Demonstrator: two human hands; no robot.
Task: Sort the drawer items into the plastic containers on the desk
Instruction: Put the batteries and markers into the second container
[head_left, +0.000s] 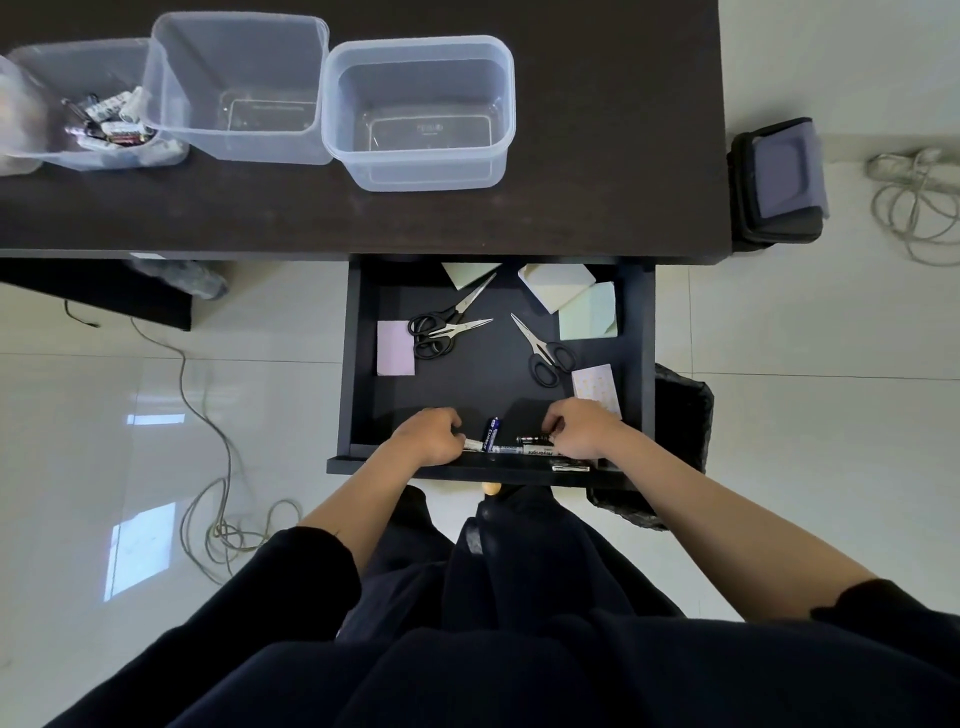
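The open black drawer (363, 364) holds three pairs of black-handled scissors (449, 319), several sticky-note pads (589, 312) and a row of batteries (511, 447) along its front edge. My left hand (431, 434) is curled over a white battery (474, 444) at the left end of the row. At the right end my right hand (582, 428) pinches a dark battery (532, 439). A blue battery (492, 431) lies between the hands. Three clear plastic containers stand on the dark desk (597, 182): the left one (31, 104) holds batteries, while the middle (236, 85) and right (421, 111) ones hold nothing.
A black bag (779, 182) sits on the floor right of the desk. A black bin (680, 415) stands beside the drawer's right side. Loose cables (218, 467) trail over the white tiled floor at left, with another coil (914, 208) far right.
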